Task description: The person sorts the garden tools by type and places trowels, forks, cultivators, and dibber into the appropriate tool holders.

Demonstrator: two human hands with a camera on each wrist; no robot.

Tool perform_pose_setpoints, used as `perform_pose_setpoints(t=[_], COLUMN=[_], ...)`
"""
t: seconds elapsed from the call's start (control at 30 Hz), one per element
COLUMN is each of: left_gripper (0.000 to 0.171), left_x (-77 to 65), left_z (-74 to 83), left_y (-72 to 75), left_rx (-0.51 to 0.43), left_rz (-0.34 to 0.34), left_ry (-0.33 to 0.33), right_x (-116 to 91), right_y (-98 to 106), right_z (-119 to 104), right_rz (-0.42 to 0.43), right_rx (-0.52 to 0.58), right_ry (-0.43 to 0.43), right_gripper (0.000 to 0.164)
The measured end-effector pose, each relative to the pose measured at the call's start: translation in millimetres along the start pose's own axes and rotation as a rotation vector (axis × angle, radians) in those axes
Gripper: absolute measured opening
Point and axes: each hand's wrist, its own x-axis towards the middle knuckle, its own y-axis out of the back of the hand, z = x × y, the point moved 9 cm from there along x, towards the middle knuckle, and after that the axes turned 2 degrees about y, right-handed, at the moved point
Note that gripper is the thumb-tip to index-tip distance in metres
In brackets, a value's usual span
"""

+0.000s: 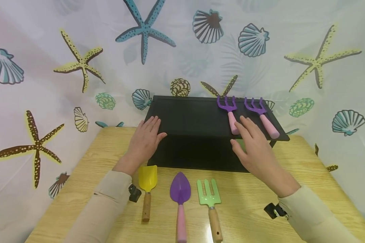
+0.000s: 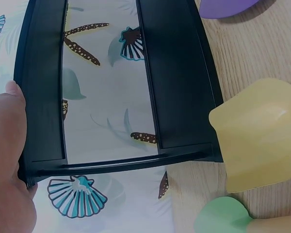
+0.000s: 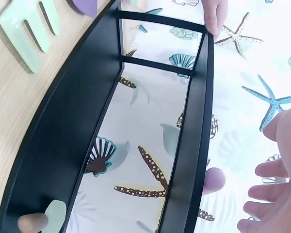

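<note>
Behind the right hand [image 1: 257,152] we catch only a sliver of something green [image 1: 241,144], the rest hidden, and we cannot tell whether the fingers touch the nearer purple fork [image 1: 232,118]. Between the wrists, the purple trowel [image 1: 180,189] runs off the bottom edge. On the left wrist camera, we see the left hand [image 2: 7,160] and, across from it, the yellow scoop [image 2: 264,138] both cropped.
</note>
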Motion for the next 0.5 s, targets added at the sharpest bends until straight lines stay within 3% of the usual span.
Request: perform_pose_setpoints(t=[0.5], left_gripper=[0.065], left_x=[-1.0], left_z=[0.4], left_y=[1.1], left_rx=[-0.03], left_rz=[0.021], left_ry=[-0.004], right_x=[-51], right_y=[5], right_z=[-20], right_rz=[-0.016], right_rx=[0.024], right_ry=[0.005], right_gripper=[0.056])
